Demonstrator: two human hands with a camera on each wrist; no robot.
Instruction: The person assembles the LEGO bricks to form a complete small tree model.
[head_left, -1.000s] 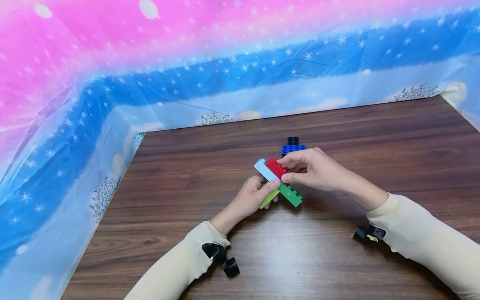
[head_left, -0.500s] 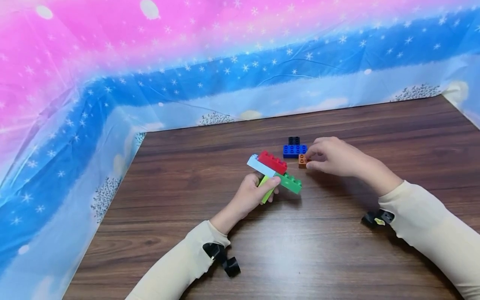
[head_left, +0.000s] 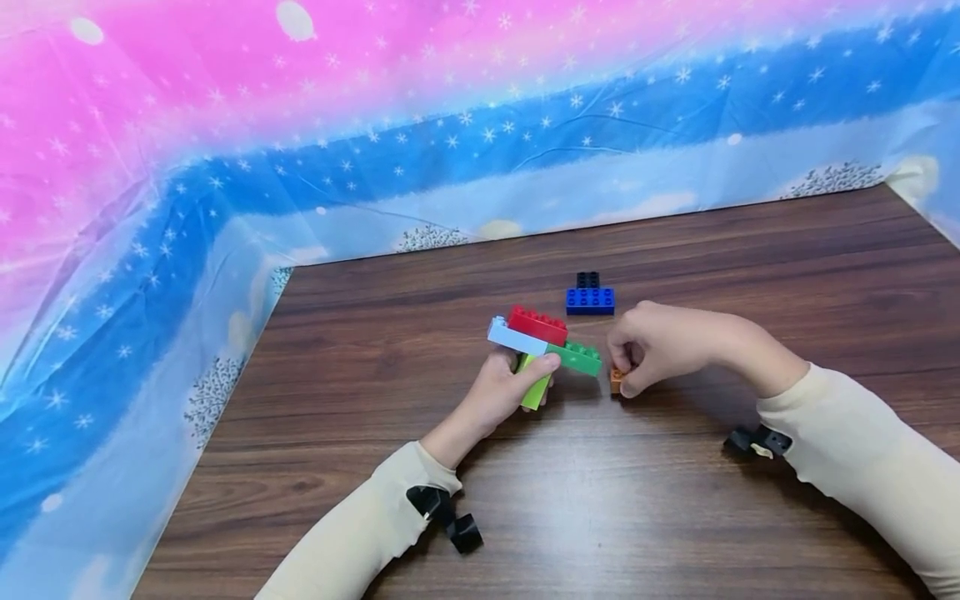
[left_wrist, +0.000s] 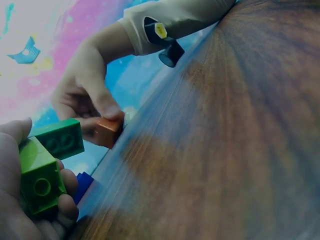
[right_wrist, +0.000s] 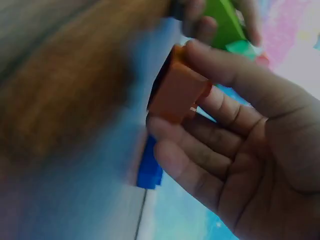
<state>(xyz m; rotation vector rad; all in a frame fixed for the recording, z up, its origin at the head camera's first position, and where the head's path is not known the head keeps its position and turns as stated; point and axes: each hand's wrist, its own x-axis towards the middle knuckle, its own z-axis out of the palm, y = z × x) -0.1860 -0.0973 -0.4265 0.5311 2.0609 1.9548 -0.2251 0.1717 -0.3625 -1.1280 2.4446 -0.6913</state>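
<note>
My left hand (head_left: 498,396) grips a joined build of toy bricks by its lime green brick (head_left: 535,390). Above that, a light blue brick (head_left: 516,337) and a green brick (head_left: 576,358) lie end to end, and a red brick (head_left: 537,324) sits on top across them. Between thumb and fingers, my right hand (head_left: 675,346) pinches a small orange brick (head_left: 617,382), just right of the build and apart from it. The right wrist view shows the orange brick (right_wrist: 177,92) held at its ends; in the head view the fingers hide much of it.
A blue brick (head_left: 590,302) lies farther back on the brown wooden table (head_left: 360,350), with a small black brick (head_left: 588,280) behind it. A pink and blue snowflake-patterned cloth (head_left: 420,158) hangs along the table's back and left edges.
My right hand left the red brick on the build, took the orange brick from beside the blue one and brought it nearer. The left hand's build has turned and tilted slightly.
</note>
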